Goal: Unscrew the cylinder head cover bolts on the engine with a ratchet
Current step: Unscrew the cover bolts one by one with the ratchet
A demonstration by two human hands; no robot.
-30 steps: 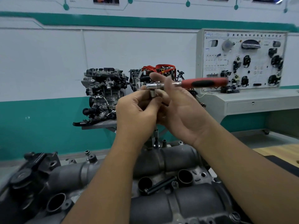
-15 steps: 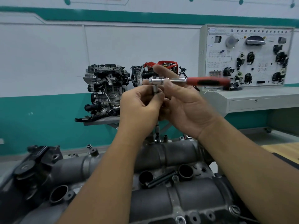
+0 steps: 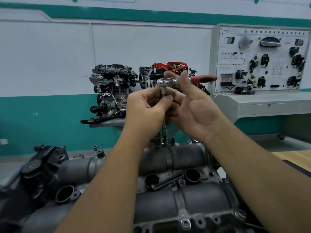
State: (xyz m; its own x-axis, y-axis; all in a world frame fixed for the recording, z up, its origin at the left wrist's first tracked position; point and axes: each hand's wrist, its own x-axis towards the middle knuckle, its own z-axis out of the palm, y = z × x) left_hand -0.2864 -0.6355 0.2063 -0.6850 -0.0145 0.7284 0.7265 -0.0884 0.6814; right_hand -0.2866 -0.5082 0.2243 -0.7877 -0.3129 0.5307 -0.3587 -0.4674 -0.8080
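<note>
A ratchet with a red and black handle [image 3: 203, 79] and chrome head [image 3: 165, 82] is held level above the engine. From its head a chrome extension bar [image 3: 162, 91] runs straight down to a bolt [image 3: 164, 142] on the far edge of the dark grey cylinder head cover [image 3: 170, 158]. My left hand [image 3: 148, 111] pinches the extension just under the ratchet head. My right hand [image 3: 191, 105] holds the ratchet shank between thumb and forefinger, palm towards me, other fingers loosely spread. A loose black bolt [image 3: 165, 182] lies between two round plug wells.
Two display engines [image 3: 114, 88] stand on a shelf against the teal and white wall beyond. A grey console with a white component board [image 3: 262, 59] stands at the right. A wooden surface [image 3: 292, 158] shows at the right edge.
The ratchet handle has swung a little, with less of it showing past my right hand. My right hand's fingers have opened somewhat. The view has tilted slightly upward.
</note>
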